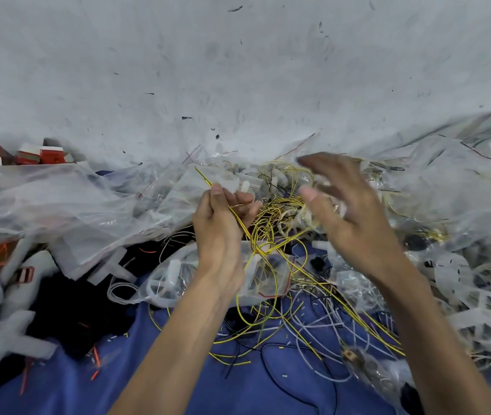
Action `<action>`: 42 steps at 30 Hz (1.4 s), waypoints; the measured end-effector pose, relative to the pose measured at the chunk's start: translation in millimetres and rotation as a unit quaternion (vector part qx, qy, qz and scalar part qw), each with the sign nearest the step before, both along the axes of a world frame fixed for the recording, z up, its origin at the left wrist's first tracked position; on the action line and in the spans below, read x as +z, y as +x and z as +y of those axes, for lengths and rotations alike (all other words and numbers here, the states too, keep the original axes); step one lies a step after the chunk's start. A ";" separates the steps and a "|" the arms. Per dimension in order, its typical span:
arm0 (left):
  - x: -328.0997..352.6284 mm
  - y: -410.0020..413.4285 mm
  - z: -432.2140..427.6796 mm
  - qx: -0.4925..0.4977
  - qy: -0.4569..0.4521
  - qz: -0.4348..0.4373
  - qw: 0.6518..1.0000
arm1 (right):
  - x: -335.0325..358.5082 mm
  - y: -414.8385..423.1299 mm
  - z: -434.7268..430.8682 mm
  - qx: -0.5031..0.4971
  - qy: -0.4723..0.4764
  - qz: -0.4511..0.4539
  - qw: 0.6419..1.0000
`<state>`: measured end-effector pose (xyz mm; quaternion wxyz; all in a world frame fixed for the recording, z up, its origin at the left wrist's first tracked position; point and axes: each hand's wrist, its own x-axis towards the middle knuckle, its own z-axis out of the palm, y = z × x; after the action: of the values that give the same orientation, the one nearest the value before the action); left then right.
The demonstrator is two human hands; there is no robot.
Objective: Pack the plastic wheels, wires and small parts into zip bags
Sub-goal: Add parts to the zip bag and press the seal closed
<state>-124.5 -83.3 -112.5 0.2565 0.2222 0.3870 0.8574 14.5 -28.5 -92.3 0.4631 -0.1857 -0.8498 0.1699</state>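
Fingers [245, 200] of the left hand [220, 232] pinch a yellow wire [239, 223]; the right hand [355, 217] has its fingers spread apart, empty.
Packing seems barely begun: one small zip bag [271, 274] lies just below the left hand, while the wire tangle [283, 322] at 6 o'clock and plastic wheels [483, 298] at 4 o'clock lie loose on blue cloth [178, 378]. Heaped clear bags [73, 202] at 9 o'clock and knotted wires may slow sorting.

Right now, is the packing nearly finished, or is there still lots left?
Still lots. Done: a few clear bags seem to hold parts already. In hand: the left hand pinches a yellow wire; the right hand is open above the pile. Left: loose wires on the blue cloth and white wheels unbagged.
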 end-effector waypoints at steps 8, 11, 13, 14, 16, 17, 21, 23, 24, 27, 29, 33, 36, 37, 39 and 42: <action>4.0 -0.7 -5.7 -0.053 0.037 0.106 0.992 | -34.5 -31.4 -9.7 0.071 -0.088 -0.208 0.972; 9.7 -5.5 -13.2 -0.104 0.068 0.144 0.982 | -36.5 -26.4 -4.1 0.015 -0.056 -0.248 0.967; 13.5 -3.8 -16.6 -0.133 0.086 0.163 0.974 | -36.9 -25.8 -6.4 0.066 -0.068 -0.209 0.973; 14.7 -1.8 -17.7 -0.146 0.092 0.170 0.970 | -36.3 -26.8 -8.2 0.086 -0.070 -0.183 0.977; 16.7 1.5 -20.6 -0.177 0.091 0.192 0.961 | -34.8 -29.4 -9.8 0.106 -0.061 -0.134 0.983; 18.0 2.6 -22.1 -0.194 0.087 0.211 0.954 | -34.5 -29.5 -9.7 0.111 -0.055 -0.109 0.986; 20.8 -9.1 -27.9 -0.216 0.068 0.300 0.927 | -28.9 -23.8 -8.0 0.104 -0.104 -0.028 0.989; 16.5 -19.3 -25.9 -0.154 -0.025 0.349 0.924 | -21.9 -20.4 -4.9 0.129 -0.248 0.060 0.958; 12.2 -23.8 -24.1 -0.117 -0.102 0.393 0.906 | -17.7 -18.7 -2.8 0.157 -0.331 0.118 0.923; -13.3 -30.8 -14.9 -0.087 -0.404 0.628 0.660 | -7.0 -17.7 -1.7 0.322 -0.524 0.256 0.746; -28.9 -27.9 -9.9 -0.090 -0.496 0.701 0.505 | -11.0 -24.2 -7.2 0.428 -0.581 0.244 0.648; -31.1 -33.6 -6.7 -0.080 -0.465 0.704 0.530 | -40.8 -45.8 -23.1 0.459 -0.628 0.208 0.593; -25.4 -41.9 -10.5 -0.059 -0.416 0.686 0.594 | -56.6 -55.6 -18.7 0.358 -0.672 0.223 0.609; -24.1 -43.4 -11.7 -0.048 -0.402 0.675 0.616 | -60.1 -60.7 -15.6 0.315 -0.670 0.220 0.635; -20.8 -44.2 -12.1 -0.014 -0.381 0.664 0.644 | -66.4 -72.7 -12.6 0.217 -0.635 0.156 0.725; -16.2 -40.0 -10.9 0.031 -0.349 0.663 0.662 | -72.5 -78.0 -20.8 0.125 -0.477 -0.016 0.870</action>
<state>-164.6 -94.2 -128.7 -0.0358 0.6139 0.7322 0.2928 -63.5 -49.3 -164.8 0.2793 -0.2791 -0.6886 0.6082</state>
